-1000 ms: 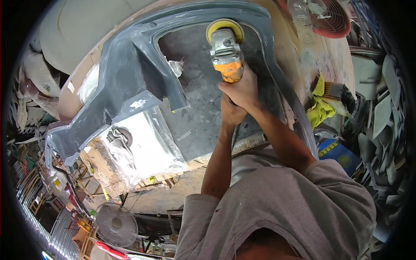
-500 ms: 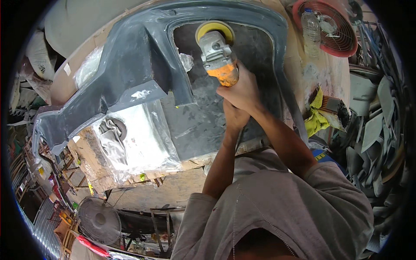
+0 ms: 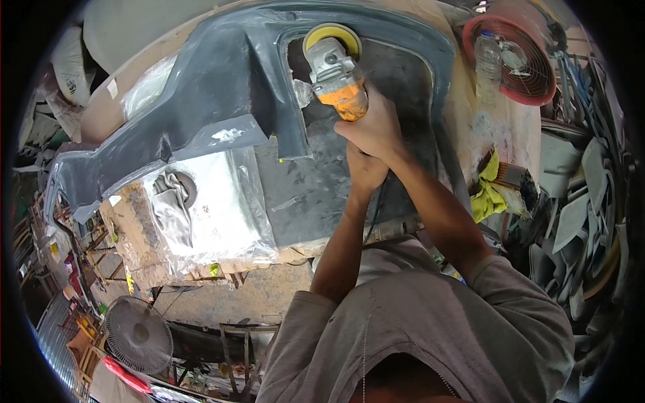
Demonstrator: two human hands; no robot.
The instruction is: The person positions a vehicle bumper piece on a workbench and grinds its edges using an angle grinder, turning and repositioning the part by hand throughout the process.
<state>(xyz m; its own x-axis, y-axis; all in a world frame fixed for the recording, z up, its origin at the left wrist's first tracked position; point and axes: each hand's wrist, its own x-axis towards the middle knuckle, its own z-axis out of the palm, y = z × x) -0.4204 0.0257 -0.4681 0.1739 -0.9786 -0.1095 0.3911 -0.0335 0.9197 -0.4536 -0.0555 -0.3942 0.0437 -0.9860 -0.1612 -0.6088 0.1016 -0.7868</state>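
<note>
An orange-and-grey angle grinder [image 3: 340, 84] with a round yellow sanding disc [image 3: 344, 37] is held out ahead of me. My right hand [image 3: 375, 126] wraps round its orange body. Behind it, closer to me, my left hand [image 3: 366, 168] is closed round the rear end, which the fingers hide. The disc is at the upper inner edge of a curved dark grey moulded panel [image 3: 208, 87], overlapping its rim; whether it touches there I cannot tell. Inside the panel's frame lies a flat dark board [image 3: 316, 201]. A black cord [image 3: 375, 218] runs back from the tool towards me.
A grey cloth [image 3: 173, 208] lies on white plastic-wrapped sheeting [image 3: 228, 215] at the left. To the right are a clear bottle [image 3: 487, 64], a red round fan [image 3: 531, 60], a yellow cloth [image 3: 489, 195] and a brush [image 3: 510, 176]. Another fan [image 3: 139, 334] stands below left.
The view has turned slightly. Against the panel, the grinder has shifted up and left, bringing its disc closer to the inner upper-left corner. Both hands keep their grip.
</note>
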